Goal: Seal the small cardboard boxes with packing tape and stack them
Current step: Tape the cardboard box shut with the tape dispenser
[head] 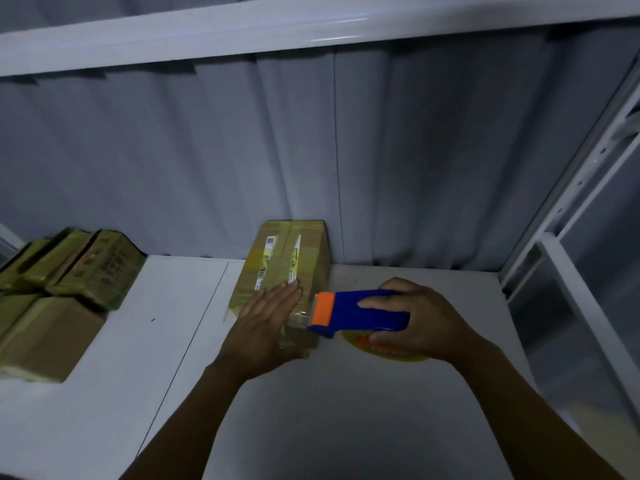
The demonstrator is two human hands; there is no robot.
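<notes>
Small brown cardboard box (287, 258) seems light, stiff; take its sides. Left grip (266, 323) flat atop; right grip (422, 317) clasps blue-orange tape dispenser (349, 306).

White shelf board (346, 393) before me, 6 o'clock, with one seam (194, 323) at 8. Grey corrugated wall (433, 150) behind it, 12 o'clock. White beam (207, 32) above me, 11 o'clock. White slotted rack upright (588, 188), 3 o'clock.

A storeroom or packing bay: white metal shelving (242, 29), a corrugated grey wall (433, 150), piled taped boxes (69, 282).
</notes>
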